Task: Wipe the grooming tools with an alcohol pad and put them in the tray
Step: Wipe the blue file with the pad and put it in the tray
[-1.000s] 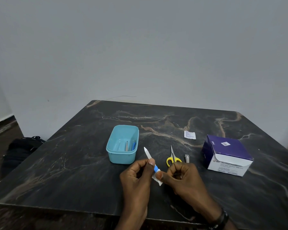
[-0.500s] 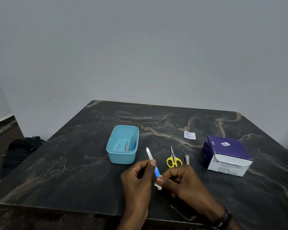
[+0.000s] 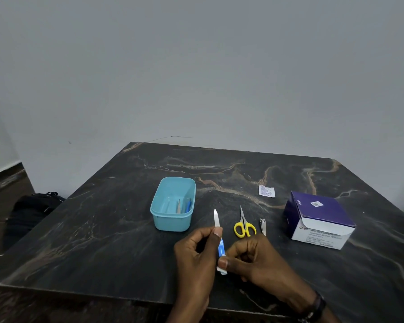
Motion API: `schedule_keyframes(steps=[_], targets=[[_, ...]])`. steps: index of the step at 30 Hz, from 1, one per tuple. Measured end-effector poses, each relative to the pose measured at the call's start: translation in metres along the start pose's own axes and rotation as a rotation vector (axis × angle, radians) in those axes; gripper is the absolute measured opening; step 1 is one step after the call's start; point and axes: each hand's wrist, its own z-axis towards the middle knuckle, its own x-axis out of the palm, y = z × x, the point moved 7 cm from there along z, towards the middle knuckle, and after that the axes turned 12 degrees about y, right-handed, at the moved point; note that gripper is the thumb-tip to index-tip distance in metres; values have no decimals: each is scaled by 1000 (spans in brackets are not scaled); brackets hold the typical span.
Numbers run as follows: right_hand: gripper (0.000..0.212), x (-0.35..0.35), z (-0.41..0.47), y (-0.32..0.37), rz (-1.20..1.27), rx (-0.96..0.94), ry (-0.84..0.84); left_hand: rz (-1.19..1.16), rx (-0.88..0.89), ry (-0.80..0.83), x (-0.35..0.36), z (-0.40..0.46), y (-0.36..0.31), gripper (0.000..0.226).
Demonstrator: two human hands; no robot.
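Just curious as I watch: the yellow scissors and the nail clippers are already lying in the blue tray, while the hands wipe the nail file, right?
Not quite. The head view shows the yellow scissors and nail clippers on the table, right of the blue tray. The hands do wipe the nail file.

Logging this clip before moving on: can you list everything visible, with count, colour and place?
table: 1, dark marbled, fills the lower frame
tray: 1, turquoise, left of centre, tools inside
nail file: 1, white blade, blue handle, held above the table
alcohol pad: 1, white, at the file's handle end
scissors: 1, yellow handles, right of the file
nail clipper: 1, silver, right of the scissors
wrapper: 1, white, behind the scissors
swab box: 1, purple and white, right
bag: 1, black, on the floor, left
left hand: pinches the file
right hand: pinches the pad
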Motion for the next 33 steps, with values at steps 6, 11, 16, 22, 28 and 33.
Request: schedule_keyframes(steps=[6,11,16,22,28,33], targets=[[21,-6,1,-1,45,-35,-95,43,3,45,4,0,0,18],[22,-2,-1,1,24,-29,-43,4,59,-196,-10,-4,-15,19],[23,0,1,-2,3,-26,-34,220,218,-244,-31,15,-91,18],[23,0,1,-4,12,-22,-39,945,16,-94,-56,93,-100,38],[18,0,1,-2,20,-20,-39,1315,-439,34,-75,144,-47,30],[20,1,0,-2,16,-28,-42,1427,-525,82,-58,137,-47,31]])
